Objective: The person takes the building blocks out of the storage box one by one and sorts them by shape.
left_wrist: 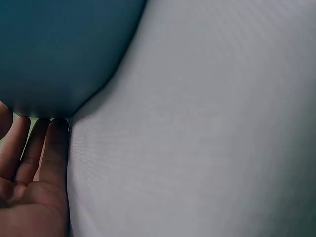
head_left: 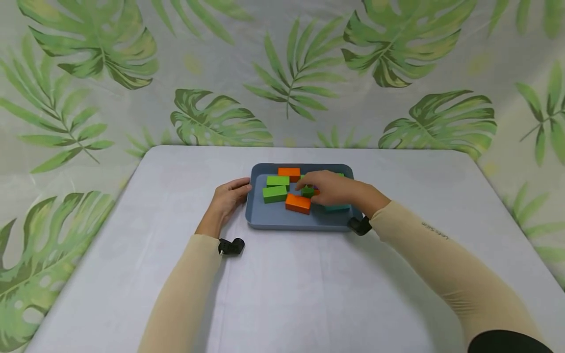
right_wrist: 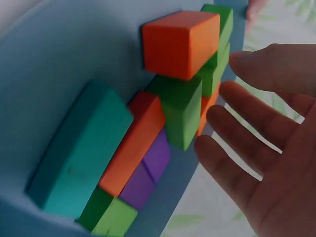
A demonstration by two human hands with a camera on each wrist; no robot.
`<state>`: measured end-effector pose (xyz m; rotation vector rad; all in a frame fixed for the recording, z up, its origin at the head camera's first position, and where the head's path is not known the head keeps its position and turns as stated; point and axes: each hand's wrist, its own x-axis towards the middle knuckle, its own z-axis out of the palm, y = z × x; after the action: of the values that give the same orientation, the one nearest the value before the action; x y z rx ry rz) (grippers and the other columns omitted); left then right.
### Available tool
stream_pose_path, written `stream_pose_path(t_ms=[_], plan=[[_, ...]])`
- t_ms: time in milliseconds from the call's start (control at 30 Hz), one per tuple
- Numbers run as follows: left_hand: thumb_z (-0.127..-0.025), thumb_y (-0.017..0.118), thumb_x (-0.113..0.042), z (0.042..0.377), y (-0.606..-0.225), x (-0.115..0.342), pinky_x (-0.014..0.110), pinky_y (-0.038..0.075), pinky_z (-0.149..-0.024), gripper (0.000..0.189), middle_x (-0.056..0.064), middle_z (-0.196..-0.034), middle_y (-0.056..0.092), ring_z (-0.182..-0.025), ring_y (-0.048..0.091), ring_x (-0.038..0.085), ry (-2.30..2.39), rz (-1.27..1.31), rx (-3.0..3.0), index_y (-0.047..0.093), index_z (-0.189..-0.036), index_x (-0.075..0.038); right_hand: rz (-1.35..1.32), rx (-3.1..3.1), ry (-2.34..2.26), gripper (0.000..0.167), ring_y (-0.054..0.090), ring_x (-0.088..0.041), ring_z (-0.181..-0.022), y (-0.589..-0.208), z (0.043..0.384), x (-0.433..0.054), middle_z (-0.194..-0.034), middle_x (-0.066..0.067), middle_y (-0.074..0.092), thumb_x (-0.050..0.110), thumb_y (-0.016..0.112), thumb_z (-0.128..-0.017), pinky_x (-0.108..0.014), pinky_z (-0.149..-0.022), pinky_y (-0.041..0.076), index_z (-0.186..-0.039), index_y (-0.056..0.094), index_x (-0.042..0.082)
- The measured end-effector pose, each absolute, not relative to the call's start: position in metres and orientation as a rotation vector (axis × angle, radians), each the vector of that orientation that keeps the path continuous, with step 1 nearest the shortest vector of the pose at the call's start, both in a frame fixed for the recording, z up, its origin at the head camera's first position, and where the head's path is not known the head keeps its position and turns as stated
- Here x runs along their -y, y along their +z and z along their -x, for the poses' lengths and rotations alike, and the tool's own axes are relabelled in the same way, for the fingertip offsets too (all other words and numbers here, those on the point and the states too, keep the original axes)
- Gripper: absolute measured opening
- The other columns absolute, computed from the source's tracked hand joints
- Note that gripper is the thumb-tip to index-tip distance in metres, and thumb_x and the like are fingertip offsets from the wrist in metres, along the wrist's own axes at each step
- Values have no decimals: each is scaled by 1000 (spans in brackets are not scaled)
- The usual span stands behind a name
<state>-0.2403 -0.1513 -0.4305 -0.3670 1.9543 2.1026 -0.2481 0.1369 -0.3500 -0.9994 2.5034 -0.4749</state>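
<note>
A blue-grey tray (head_left: 260, 218) lies on the table with several coloured blocks inside it. My left hand (head_left: 227, 200) is at the tray's left end; in the left wrist view its outstretched fingers (left_wrist: 52, 153) touch the tray's outer wall. Over the right half of the tray is my right hand (head_left: 333, 189), holding nothing, thumb and fingers apart. Close to its fingertips in the right wrist view are a green block (right_wrist: 182, 111) and an orange block (right_wrist: 170, 47). Next to them lie a teal block (right_wrist: 81, 158), another orange block (right_wrist: 133, 148) and purple blocks (right_wrist: 143, 175). The right hand partly hides these in the head view.
Green blocks (head_left: 274, 194) sit in the tray's left part, and an orange block (head_left: 289, 174) lies by the back wall. A white cloth covers the table (head_left: 282, 289). Behind it hangs a leaf-patterned curtain (head_left: 304, 127).
</note>
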Motion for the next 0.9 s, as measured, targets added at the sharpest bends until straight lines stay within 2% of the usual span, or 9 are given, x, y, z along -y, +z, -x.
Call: stream_pose_path(t_ms=[167, 367, 567, 767, 900], plan=[[-97, 64, -11, 240, -432, 152, 34, 40, -118, 45, 12, -147, 53, -136, 50, 20, 2116, 349, -1951, 55, -141, -5, 1035, -2484, -476, 46, 45, -28, -140, -351, 248, -126, -145, -7, 54, -3, 57, -92, -48, -117, 40, -135, 59, 12], [-97, 63, -11, 240, -432, 153, 35, 41, -117, 45, 13, -146, 53, -132, 52, 19, 2111, 354, -1958, 55, -140, -4, 1067, -2456, -466, 49, 45, -29, -139, -358, 247, -119, -145, -9, 53, -8, 54, -88, -48, -118, 39, -133, 60, 10], [-97, 62, -11, 240, -434, 153, 35, 42, -116, 43, 14, -145, 54, -127, 53, 18, 2089, 347, -1966, 55, -140, -4, 1060, -2433, -408, 54, 35, -33, -146, -367, 244, -115, -151, -10, 47, -9, 56, -87, -51, -122, 33, -137, 57, 12], [-97, 63, -12, 240, -431, 155, 36, 42, -116, 44, 14, -145, 54, -131, 53, 21, 2086, 338, -1969, 55, -140, -4, 1050, -2416, -339, 69, 42, -28, -138, -377, 243, -110, -151, -8, 46, -14, 51, -85, -49, -121, 34, -146, 49, 18], [-97, 63, -12, 240, -431, 155, 36, 41, -117, 44, 14, -145, 53, -131, 52, 21, 2079, 339, -1966, 55, -140, -4, 1020, -2395, -328, 73, 44, -27, -134, -377, 242, -109, -152, -8, 44, -14, 52, -85, -49, -120, 36, -149, 45, 20]])
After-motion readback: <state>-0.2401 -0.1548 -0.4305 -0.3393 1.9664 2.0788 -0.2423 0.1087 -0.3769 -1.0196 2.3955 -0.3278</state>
